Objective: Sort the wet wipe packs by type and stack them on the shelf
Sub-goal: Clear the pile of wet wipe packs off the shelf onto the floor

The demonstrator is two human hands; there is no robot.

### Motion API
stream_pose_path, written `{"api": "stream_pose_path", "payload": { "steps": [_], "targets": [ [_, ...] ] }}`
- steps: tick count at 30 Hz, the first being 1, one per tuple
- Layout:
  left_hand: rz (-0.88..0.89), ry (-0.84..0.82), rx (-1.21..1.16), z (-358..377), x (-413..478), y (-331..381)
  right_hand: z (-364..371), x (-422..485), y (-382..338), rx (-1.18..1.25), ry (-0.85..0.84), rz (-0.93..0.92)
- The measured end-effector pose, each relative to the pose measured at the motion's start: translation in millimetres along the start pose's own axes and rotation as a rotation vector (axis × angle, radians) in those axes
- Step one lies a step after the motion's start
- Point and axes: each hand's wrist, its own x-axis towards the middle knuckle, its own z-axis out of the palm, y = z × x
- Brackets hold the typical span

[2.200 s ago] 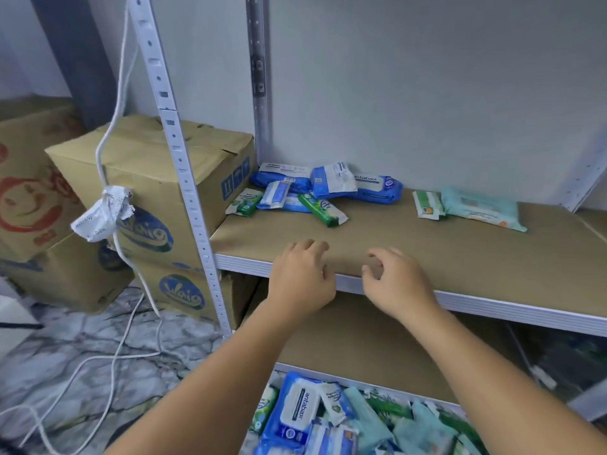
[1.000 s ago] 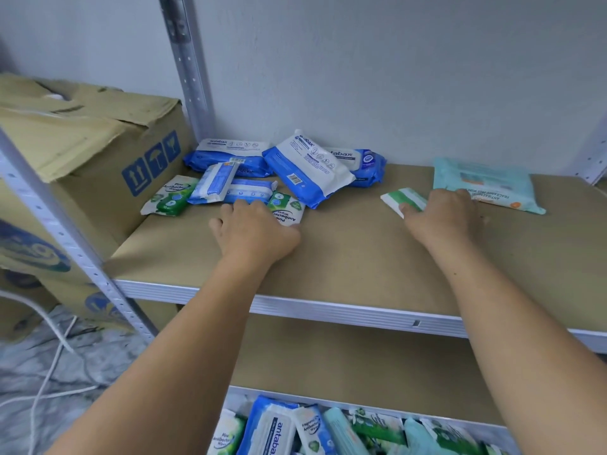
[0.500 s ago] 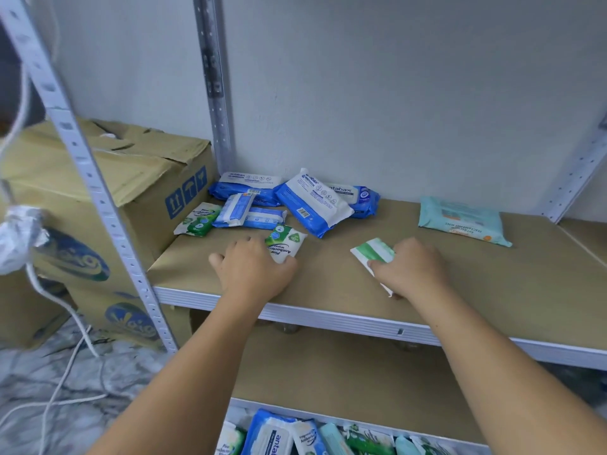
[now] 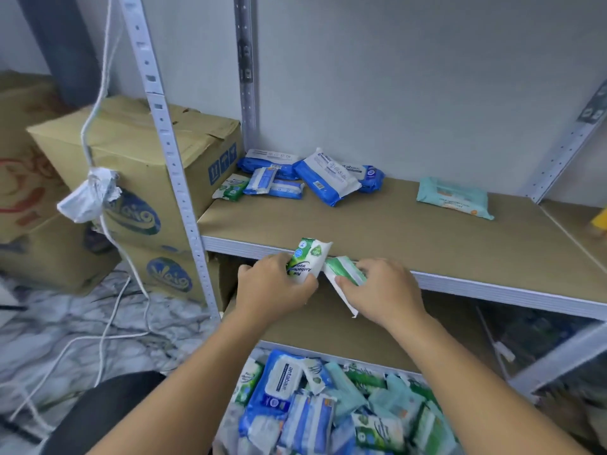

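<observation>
Our left hand (image 4: 272, 292) grips a green-and-white wipe pack (image 4: 308, 259) just in front of the shelf (image 4: 410, 234). The fingers (image 4: 254, 270) curl round its lower end, and its top stands up past the shelf's front edge. Our right hand (image 4: 384, 290) pinches a second green-and-white pack (image 4: 345, 272) beside the first, also just off the shelf's front edge. Its fingers (image 4: 377, 267) close over the upper side with the thumb under, and a white corner hangs down below the hand. The two packs almost touch; we cannot tell whether they do.

On the shelf, at its back left corner, lies a loose cluster of blue packs (image 4: 328, 180) overlapping one another, with a small green pack (image 4: 231, 188) at the cluster's left end. A pale teal pack (image 4: 455, 198) lies flat toward the shelf's back right, well apart from the blue ones.

Below the shelf, a heap of mixed packs (image 4: 315, 405), blue, teal and green, lies jumbled together; we cannot tell what holds them. Left of the shelf stand stacked cardboard boxes (image 4: 131, 149), closed.
</observation>
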Motion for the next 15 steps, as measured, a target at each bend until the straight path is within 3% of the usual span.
{"api": "stream_pose_path", "payload": {
  "steps": [9, 15],
  "targets": [
    [-0.114, -0.433, 0.178, 75, -77, -63, 90, -65, 22, -0.190, -0.443, 0.142],
    [-0.234, -0.724, 0.266, 127, -103, -109, 142, -98, 48, -0.192, -0.635, 0.260]
  ]
}}
